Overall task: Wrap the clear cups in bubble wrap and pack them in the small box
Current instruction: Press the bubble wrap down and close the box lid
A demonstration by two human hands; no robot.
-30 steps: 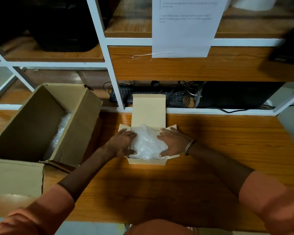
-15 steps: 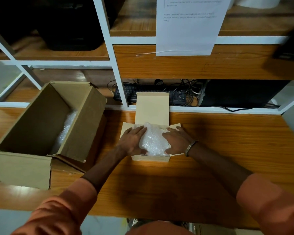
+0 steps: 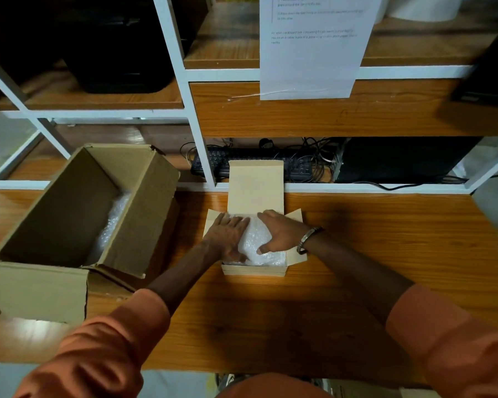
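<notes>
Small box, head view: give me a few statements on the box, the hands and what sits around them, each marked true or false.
1. Both hands press on the bubble-wrapped bundle inside the small box. True: the left hand and right hand lie on it with straight fingers.
2. The small box's lid is folded shut. False: it stands open at the far side.
3. The large cardboard box sits left of the small box. True.
4. The large box holds no bubble wrap. False: loose bubble wrap lies inside it.
5. The bracelet is on the left wrist. False: it is on the right wrist.
</notes>
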